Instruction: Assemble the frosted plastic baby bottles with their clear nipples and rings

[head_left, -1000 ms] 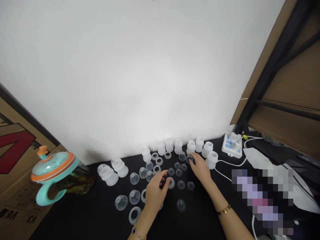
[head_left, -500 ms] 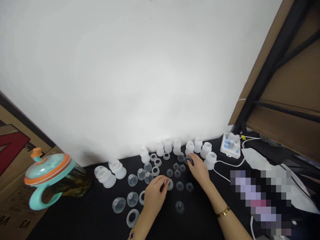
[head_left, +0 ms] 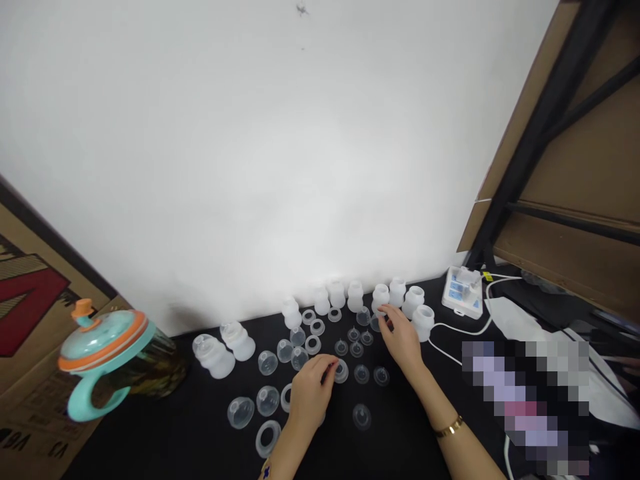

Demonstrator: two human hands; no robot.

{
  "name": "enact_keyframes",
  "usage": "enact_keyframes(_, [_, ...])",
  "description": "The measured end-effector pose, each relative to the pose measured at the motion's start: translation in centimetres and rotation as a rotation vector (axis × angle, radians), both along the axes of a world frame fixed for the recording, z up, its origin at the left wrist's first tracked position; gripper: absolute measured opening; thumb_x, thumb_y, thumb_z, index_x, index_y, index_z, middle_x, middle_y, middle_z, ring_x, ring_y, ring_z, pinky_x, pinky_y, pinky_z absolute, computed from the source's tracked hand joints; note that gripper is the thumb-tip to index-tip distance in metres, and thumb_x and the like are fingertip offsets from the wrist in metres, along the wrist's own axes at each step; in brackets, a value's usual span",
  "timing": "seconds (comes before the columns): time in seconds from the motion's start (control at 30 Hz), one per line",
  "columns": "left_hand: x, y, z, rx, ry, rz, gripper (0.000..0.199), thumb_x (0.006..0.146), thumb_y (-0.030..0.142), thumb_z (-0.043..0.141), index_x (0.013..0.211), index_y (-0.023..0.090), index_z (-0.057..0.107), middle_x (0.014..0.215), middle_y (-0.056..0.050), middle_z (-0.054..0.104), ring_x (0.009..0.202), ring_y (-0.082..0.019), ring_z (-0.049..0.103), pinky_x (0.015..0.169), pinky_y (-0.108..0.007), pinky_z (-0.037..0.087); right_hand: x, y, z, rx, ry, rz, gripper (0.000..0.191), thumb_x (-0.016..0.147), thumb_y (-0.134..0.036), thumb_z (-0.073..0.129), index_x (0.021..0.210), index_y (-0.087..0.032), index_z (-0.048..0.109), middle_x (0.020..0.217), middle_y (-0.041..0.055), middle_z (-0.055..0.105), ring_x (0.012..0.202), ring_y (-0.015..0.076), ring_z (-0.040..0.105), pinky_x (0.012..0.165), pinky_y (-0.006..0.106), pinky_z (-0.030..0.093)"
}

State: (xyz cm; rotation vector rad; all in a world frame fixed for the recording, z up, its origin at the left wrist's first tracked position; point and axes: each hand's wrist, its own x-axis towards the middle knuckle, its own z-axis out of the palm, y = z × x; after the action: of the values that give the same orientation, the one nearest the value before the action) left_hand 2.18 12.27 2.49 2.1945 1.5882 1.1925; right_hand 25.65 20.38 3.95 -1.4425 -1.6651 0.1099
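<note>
My left hand (head_left: 311,388) is closed, thumb and forefinger pinched at the edge of a translucent collar ring (head_left: 341,372) with a teat in it. Part of that ring's edge is hidden by the fingertips. Farther back, my right hand (head_left: 403,341) has its fingers curved and apart, beside a clear dome cap (head_left: 375,323) and in front of a white bottle (head_left: 381,295). Between the hands lie several clear teats (head_left: 361,374). Around my left hand are more dome caps (head_left: 268,400) and a collar ring (head_left: 269,438) on the black table.
Open white bottles (head_left: 355,296) line the wall. Two capped bottles (head_left: 215,357) stand at the left, near a teal-lidded jug (head_left: 105,343). A power strip (head_left: 463,292) with white cables lies at the right, by a blurred-out patch (head_left: 525,407) and white sheets.
The view has shifted slightly. My right fingertips have moved a little off the dome cap towards the bottle, with thumb and forefinger farther apart. My left hand stays at the collar ring.
</note>
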Motion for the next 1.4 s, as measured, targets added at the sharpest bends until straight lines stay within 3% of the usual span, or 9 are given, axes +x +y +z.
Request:
enact_keyframes(0.5, [0.1, -0.3, 0.2, 0.01, 0.005, 0.005, 0.016, 0.095, 0.021, 0.054, 0.095, 0.024, 0.069, 0.095, -0.002, 0.075, 0.088, -0.02, 0.072, 0.078, -0.032, 0.058, 0.2, 0.0, 0.3, -0.02, 0.025, -0.006, 0.032, 0.094, -0.034, 0.047, 0.114, -0.021, 0.067, 0.129, 0.0113, 0.064, 0.08, 0.0225, 0.067, 0.073, 0.039, 0.055])
enact_keyframes(1.0, [0.2, -0.4, 0.9, -0.035, 0.02, 0.02, 0.017, 0.096, 0.024, 0.052, 0.095, 0.022, 0.069, 0.093, -0.004, 0.075, 0.086, -0.02, 0.071, 0.079, -0.033, 0.057, 0.1, 0.2, 0.0, -0.01, 0.052, 0.06, 0.031, 0.095, -0.036, 0.047, 0.109, -0.02, 0.069, 0.125, 0.0128, 0.067, 0.065, 0.0185, 0.062, 0.067, 0.037, 0.054])
enact_keyframes(1.2, [0.1, -0.3, 0.8, -0.024, 0.014, 0.014, 0.016, 0.095, 0.022, 0.052, 0.095, 0.023, 0.068, 0.093, -0.003, 0.075, 0.087, -0.02, 0.071, 0.077, -0.032, 0.057, -0.1, -0.4, 0.7, 0.051, 0.049, 0.031, 0.03, 0.096, -0.034, 0.046, 0.106, -0.02, 0.071, 0.12, 0.012, 0.07, 0.062, 0.018, 0.061, 0.067, 0.036, 0.054])
enact_keyframes(1.3, [0.1, -0.4, 0.9, -0.021, 0.033, 0.022, 0.015, 0.094, 0.022, 0.053, 0.093, 0.023, 0.068, 0.091, -0.003, 0.075, 0.085, -0.02, 0.071, 0.076, -0.031, 0.056, -0.2, -0.8, 1.2, 0.113, 0.019, -0.026, 0.029, 0.097, -0.032, 0.046, 0.106, -0.021, 0.071, 0.116, 0.0101, 0.072, 0.066, 0.0185, 0.064, 0.069, 0.034, 0.053])
enact_keyframes(1.4, [0.2, -0.5, 1.0, -0.013, 0.042, 0.023, 0.015, 0.094, 0.022, 0.053, 0.093, 0.023, 0.068, 0.09, -0.002, 0.074, 0.083, -0.019, 0.071, 0.075, -0.03, 0.056, -0.2, -1.1, 1.4, 0.194, -0.034, -0.081, 0.028, 0.098, -0.028, 0.047, 0.107, -0.021, 0.072, 0.116, 0.0092, 0.073, 0.086, 0.0224, 0.07, 0.078, 0.035, 0.053])
